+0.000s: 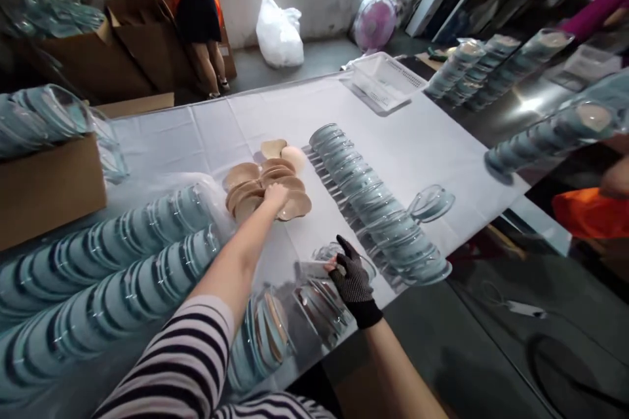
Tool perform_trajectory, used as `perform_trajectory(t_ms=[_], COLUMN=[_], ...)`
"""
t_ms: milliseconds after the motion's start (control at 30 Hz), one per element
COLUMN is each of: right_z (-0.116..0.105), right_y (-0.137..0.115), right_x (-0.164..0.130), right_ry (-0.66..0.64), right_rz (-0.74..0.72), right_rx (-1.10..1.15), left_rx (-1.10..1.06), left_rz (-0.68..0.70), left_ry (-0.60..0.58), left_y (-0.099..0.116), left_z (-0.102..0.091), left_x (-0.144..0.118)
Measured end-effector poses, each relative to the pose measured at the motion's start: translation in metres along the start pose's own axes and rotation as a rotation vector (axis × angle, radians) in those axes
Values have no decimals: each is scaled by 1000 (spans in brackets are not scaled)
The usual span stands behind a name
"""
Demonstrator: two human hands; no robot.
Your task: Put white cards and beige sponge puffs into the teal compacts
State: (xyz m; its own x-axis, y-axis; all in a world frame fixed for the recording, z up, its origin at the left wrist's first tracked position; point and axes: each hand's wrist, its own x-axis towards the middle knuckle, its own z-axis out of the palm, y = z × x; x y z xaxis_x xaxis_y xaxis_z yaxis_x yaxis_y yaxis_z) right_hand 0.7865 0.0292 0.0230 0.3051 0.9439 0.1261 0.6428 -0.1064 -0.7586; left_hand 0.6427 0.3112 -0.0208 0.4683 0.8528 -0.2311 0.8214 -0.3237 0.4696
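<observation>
My left hand (276, 194) reaches into a loose pile of beige moulded cups (295, 205) on the white-covered table. Its fingers look bunched on a cup, though their tips are hard to make out. My right hand (352, 278) wears a black dotted glove with bare fingertips showing. Its thumb and fingers close on a clear plastic shell (324, 254) near the table's front edge; the forefinger points up. Below it lie nested clear shells (322, 311), and to their left a row of bluish shells holds beige cups (265, 334).
A long row of nested clear shells (373, 196) lies on a slatted rack to the right, beside a loose shell (432, 203). More long rows (113, 275) fill the left side. A white basket (386, 82) stands at the back. People work behind and at right.
</observation>
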Motion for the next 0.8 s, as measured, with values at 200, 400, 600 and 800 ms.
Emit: perform_trajectory(t_ms=[200,400,600,800], right_z=[-6,-26,-64,-12], right_y=[-33,-115,-169,-167], right_x=[73,77,59,-50], right_ry=[-79,-240,-545,-275], right_rz=[-54,-80,-195,-328], right_rx=[-48,188,243,44], left_rx=[-166,-812,-1280,-1932], left_rz=[218,281,261,-117], left_ry=[-12,241,-349,-284], left_y=[24,48,14,4], left_z=[-17,-50,-63,3], left_x=[-96,-211,-278,-337])
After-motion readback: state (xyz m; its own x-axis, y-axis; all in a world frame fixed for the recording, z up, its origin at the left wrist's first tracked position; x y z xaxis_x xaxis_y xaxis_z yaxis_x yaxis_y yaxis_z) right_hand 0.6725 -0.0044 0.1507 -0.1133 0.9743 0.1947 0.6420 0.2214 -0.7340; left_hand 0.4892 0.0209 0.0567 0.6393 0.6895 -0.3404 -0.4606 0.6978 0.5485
